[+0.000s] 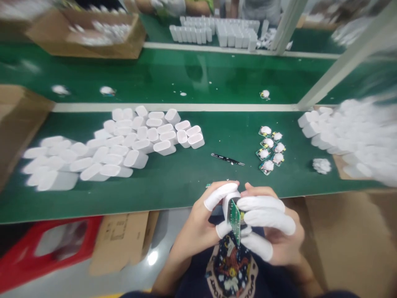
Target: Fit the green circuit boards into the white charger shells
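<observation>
Both hands meet close to my body, just below the front edge of the green table [186, 174]. My left hand [203, 223] and my right hand [269, 225] wear white finger cots and pinch a small green circuit board [235, 217] held on edge between them. A white piece sits against the top of the board, mostly hidden by my fingers. On the table ahead lie black tweezers [228, 159] and a small cluster of circuit boards with white parts [270, 149].
A large heap of white plastic shells [124, 145] covers the table's left side, and another white heap [353, 132] lies at the right. Cardboard boxes [89, 33] and rows of white shells [217, 33] stand at the back. A red bin [46, 248] sits under the table.
</observation>
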A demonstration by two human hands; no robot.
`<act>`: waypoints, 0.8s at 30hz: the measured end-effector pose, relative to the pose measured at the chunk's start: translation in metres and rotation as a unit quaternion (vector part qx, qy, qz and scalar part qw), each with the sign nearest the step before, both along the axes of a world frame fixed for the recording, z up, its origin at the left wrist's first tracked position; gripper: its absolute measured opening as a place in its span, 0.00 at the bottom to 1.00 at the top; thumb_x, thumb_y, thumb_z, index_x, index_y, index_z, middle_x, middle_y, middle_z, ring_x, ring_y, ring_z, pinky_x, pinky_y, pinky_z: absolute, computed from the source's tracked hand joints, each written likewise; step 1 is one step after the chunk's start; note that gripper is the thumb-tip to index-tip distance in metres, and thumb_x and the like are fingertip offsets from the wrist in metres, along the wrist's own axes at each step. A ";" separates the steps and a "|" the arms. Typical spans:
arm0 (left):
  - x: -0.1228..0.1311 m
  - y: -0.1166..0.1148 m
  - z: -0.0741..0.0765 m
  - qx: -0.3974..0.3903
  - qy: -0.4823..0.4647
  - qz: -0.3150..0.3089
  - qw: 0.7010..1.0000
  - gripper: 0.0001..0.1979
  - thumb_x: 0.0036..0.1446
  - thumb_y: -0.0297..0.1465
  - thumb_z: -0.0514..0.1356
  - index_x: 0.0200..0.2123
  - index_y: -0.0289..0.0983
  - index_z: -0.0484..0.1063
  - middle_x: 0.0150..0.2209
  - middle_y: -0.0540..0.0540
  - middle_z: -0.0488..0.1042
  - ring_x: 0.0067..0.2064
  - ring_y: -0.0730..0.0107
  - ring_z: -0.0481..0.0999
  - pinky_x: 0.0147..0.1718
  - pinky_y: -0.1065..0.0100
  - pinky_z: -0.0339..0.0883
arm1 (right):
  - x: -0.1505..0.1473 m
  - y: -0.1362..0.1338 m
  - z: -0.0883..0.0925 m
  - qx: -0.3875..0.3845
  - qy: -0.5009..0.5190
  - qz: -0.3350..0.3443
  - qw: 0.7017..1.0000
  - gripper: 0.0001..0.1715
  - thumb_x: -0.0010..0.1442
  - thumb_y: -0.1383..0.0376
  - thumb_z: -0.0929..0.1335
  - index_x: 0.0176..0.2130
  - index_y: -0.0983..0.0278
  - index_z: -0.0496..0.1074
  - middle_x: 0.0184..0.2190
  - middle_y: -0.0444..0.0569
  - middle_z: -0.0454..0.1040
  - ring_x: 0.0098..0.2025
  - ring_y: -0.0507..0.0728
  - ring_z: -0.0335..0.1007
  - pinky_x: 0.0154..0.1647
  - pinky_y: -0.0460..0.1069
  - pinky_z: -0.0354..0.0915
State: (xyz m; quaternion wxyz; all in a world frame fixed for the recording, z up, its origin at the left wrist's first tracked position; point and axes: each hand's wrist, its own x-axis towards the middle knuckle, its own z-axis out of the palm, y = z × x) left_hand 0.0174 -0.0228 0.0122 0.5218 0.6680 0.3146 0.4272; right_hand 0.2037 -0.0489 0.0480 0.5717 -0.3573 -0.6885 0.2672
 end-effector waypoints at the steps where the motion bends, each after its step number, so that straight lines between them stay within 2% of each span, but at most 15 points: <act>1: 0.000 0.000 0.000 -0.002 -0.001 -0.001 1.000 0.29 0.61 0.27 0.68 0.64 0.46 0.71 0.61 0.37 0.76 0.61 0.46 0.79 0.59 0.51 0.75 | -0.001 -0.001 0.000 0.002 0.000 -0.003 1.000 0.25 0.60 0.71 0.77 0.55 0.55 0.78 0.46 0.53 0.85 0.51 0.65 0.83 0.58 0.62 0.79; 9: 0.002 -0.004 -0.001 -0.001 -0.015 0.023 1.000 0.29 0.60 0.26 0.70 0.63 0.47 0.73 0.59 0.40 0.78 0.60 0.49 0.79 0.58 0.55 0.75 | -0.008 -0.003 0.000 -0.005 0.004 -0.030 1.000 0.24 0.59 0.73 0.76 0.53 0.55 0.77 0.43 0.52 0.85 0.50 0.65 0.83 0.56 0.64 0.79; 16: 0.005 -0.006 -0.004 -0.034 -0.052 0.015 0.998 0.30 0.60 0.26 0.71 0.63 0.51 0.74 0.60 0.43 0.77 0.61 0.55 0.79 0.56 0.63 0.77 | -0.012 -0.003 -0.004 0.012 0.038 -0.035 0.999 0.25 0.58 0.76 0.76 0.52 0.58 0.78 0.43 0.53 0.86 0.51 0.65 0.83 0.56 0.61 0.79; 20: 0.004 -0.007 -0.004 -0.033 -0.055 0.009 0.998 0.30 0.60 0.27 0.71 0.63 0.50 0.74 0.60 0.42 0.77 0.60 0.53 0.80 0.54 0.61 0.79 | -0.012 -0.005 -0.003 0.011 0.018 -0.040 0.999 0.25 0.59 0.74 0.76 0.54 0.56 0.77 0.43 0.52 0.86 0.51 0.66 0.83 0.55 0.64 0.78; 24: 0.003 -0.006 -0.004 0.003 -0.027 0.017 0.999 0.28 0.60 0.28 0.71 0.62 0.46 0.74 0.59 0.40 0.78 0.60 0.50 0.79 0.55 0.59 0.78 | -0.012 -0.005 -0.004 0.005 0.031 -0.038 0.999 0.24 0.59 0.73 0.76 0.53 0.55 0.78 0.42 0.52 0.85 0.53 0.67 0.82 0.55 0.63 0.78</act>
